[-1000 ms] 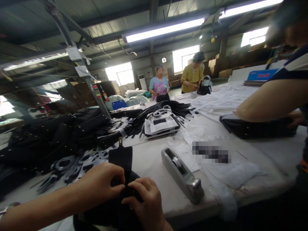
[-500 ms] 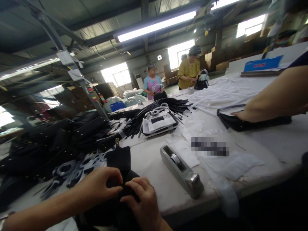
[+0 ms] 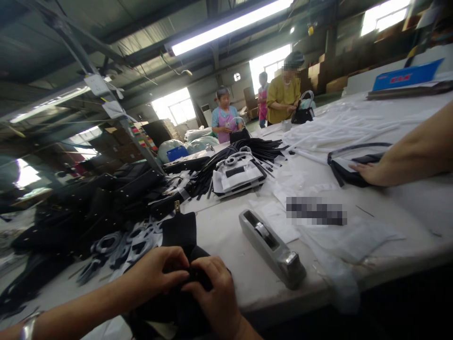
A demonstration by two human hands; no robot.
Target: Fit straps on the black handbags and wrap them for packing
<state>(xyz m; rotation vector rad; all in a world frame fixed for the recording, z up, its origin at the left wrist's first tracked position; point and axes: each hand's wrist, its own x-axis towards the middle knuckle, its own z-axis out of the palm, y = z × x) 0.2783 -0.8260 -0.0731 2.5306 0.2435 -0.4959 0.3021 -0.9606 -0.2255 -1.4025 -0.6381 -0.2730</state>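
A dark handbag (image 3: pixel 180 229) stands at the near table edge, its flap raised and a gold metal clasp (image 3: pixel 177 206) at the flap's tip. With thumb and fingers pinched, my left hand (image 3: pixel 164 274) grips the black material below the flap. Fingertips almost touching it, my right hand (image 3: pixel 215 293) pinches the same bag from the other side. The exact bit between the fingers is hidden, and the bag's lower part is dark. A grey tape dispenser (image 3: pixel 271 250) lies to the right of my right hand.
Black bags (image 3: pixel 95 193) are heaped at left, beside grey-white rolled strips (image 3: pixel 106 243). Beyond the dispenser lie a paper-wrapped bag (image 3: pixel 239 174) and black straps (image 3: pixel 264 148). At right, a co-worker's hand (image 3: pixel 371 172) rests on a black bag (image 3: pixel 348 178). Other people handle bags across the table.
Both my hands stay pinched on the handbag with little movement. The co-worker's hand at right has shifted on its bag, whose strap stands more raised. Another person shows in the background.
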